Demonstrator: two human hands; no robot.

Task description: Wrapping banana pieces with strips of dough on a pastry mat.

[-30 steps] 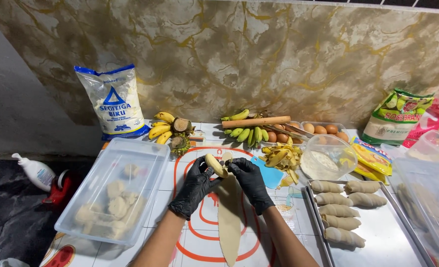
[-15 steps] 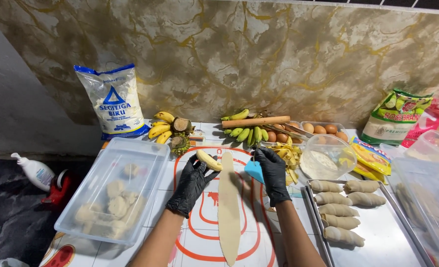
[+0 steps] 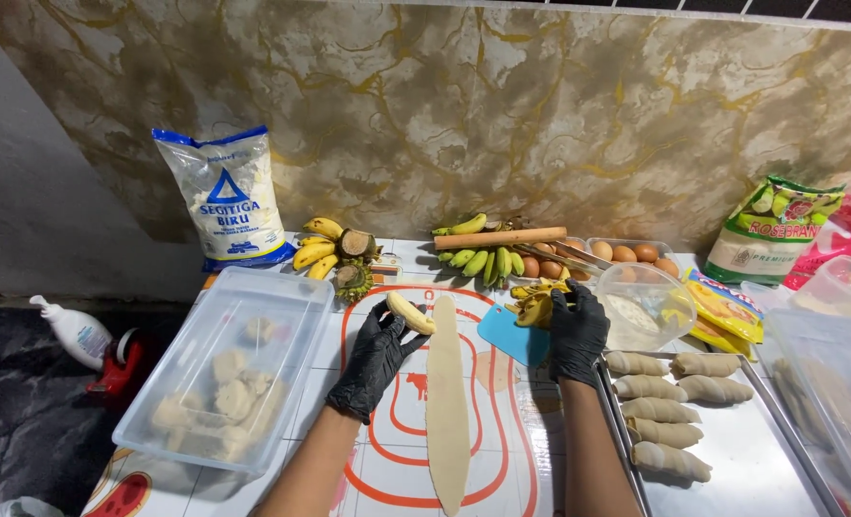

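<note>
- The left hand [image 3: 375,356], in a black glove, pinches a peeled banana [image 3: 411,313] between its fingertips, right at the far end of a long dough strip [image 3: 447,402].
- The dough strip lies flat along the middle of a red-ringed baking mat [image 3: 502,431], running from the desk's middle toward its near edge.
- The right hand [image 3: 578,330], also gloved in black, rests on a heap of banana peels [image 3: 534,304]; whether its fingers are closed on them I cannot tell.
- A blue scraper [image 3: 507,335] lies just beside that hand, on the mat.
- A clear tub [image 3: 296,287] with dough lumps sits by the desk's left edge.
- A metal tray [image 3: 760,460] of rolled pieces sits at the right edge.
- Green and yellow banana bunches [image 3: 483,260], a rolling pin [image 3: 498,237] and eggs [image 3: 626,254] line the far edge.
</note>
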